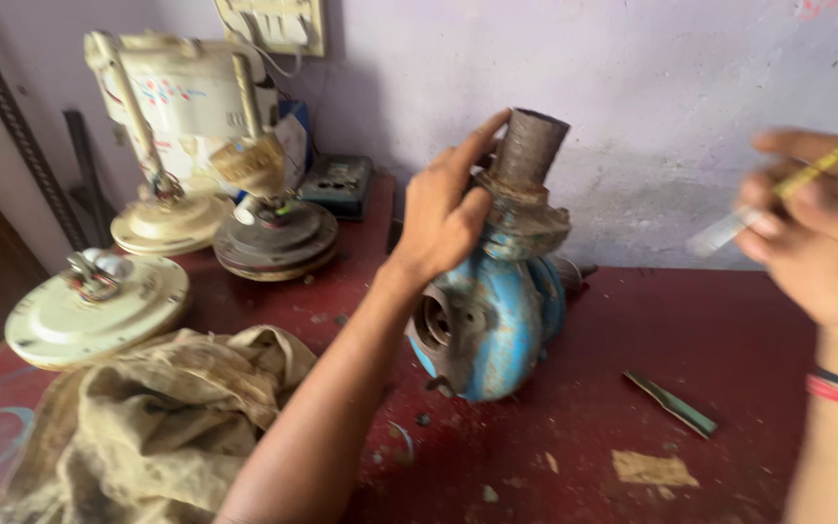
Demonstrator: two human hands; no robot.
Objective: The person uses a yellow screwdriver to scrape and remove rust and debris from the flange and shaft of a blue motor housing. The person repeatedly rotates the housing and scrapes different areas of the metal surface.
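A blue water pump (499,320) stands on the red table (729,330) with a rusty pipe stub (528,147) sticking up from its top. My left hand (443,209) rests on the upper flange of the pump, fingers reaching up beside the pipe stub. Blurred at the right edge, my right hand (821,233) is raised above the table and grips a yellow-handled tool (826,167) with a pale tip pointing left. A red and dark band sits on that wrist.
A dirty beige cloth (162,427) lies at the front left. Three ceiling fan motors (97,309) (169,218) (275,238) sit at the back left, with a dark box (339,182) by the wall. A small green strip (673,403) lies on the table at right.
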